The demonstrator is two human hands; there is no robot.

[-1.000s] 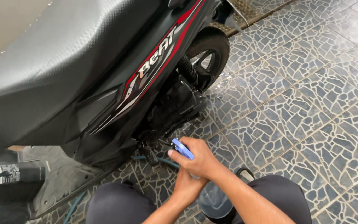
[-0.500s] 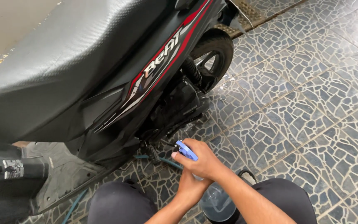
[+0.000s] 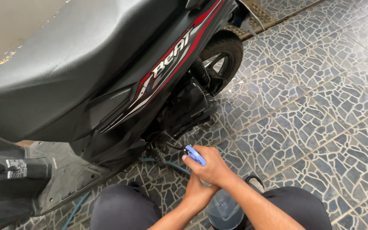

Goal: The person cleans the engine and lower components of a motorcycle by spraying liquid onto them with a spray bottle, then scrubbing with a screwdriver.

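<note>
I see the spray bottle point(image 3: 222, 206) low in the middle of the view, between my knees, just above the tiled floor point(image 3: 320, 106). Its clear body is mostly hidden behind my arms, and its blue trigger head point(image 3: 194, 154) sticks out toward the scooter. My right hand point(image 3: 209, 168) is closed around the neck and head, with a finger curled at the trigger, so the nozzle aims at the dark underside of the machine and not at the floor. My left hand point(image 3: 199, 191) sits just beneath the right one, wrapped around the upper part of the bottle, I judge to steady it while the trigger is worked; how tightly its fingers close I cannot tell, since the right wrist covers them.

Just ahead of the nozzle is the black engine casing point(image 3: 188, 106) under the side panel, wet and glossy, with a kick lever and its ribbed rubber near my fingers. Above it runs the black body panel point(image 3: 150, 81) with red and silver stripes, and the broad textured seat point(image 3: 64, 64) fills the upper left. The rear wheel point(image 3: 222, 59) stands further back toward the upper edge, with the coiled shock absorber beside it. A thin blue-green hose point(image 3: 167, 163) lies on the tiles under the scooter, passing close by my hands. The floor around the wheel shines with water.
</note>
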